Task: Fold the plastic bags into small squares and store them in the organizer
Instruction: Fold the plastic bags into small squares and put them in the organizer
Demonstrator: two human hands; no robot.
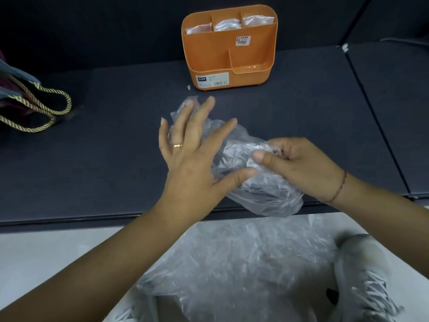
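**Asker:** So, what sits closest to you, at the bottom of the frame?

**Me:** A loose heap of clear plastic bags point(243, 263) fills the lower middle. My grey laced shoe point(364, 275) is at its right edge.

**Asker:** And your hands?

**Me:** They are just above that, in the middle of the frame. My left hand point(192, 154) lies palm down with the fingers spread wide, pressing on the crumpled bag point(267, 196). It has a gold ring point(177, 145) on one finger. My right hand point(299, 163) pinches the bunched right end of that bag between the thumb and curled fingers. A thin thread band point(340, 189) circles that wrist.

**Asker:** Where exactly is that bag?

**Me:** It is on the dark mat point(92, 159), close to the mat's near edge. It runs from under my left fingertips down toward the lower right. It is wrinkled all over and not yet a square.

**Asker:** What lies beyond it?

**Me:** The orange organizer point(229, 66) stands upright at the top middle, well apart from my hands. Each of its three back compartments holds one of the folded bags point(227, 24). A small plastic scrap point(188, 87) lies on the mat just beside its lower left corner. At the left edge of the frame rests a tote point(14, 89) with gold rope handles point(46, 112).
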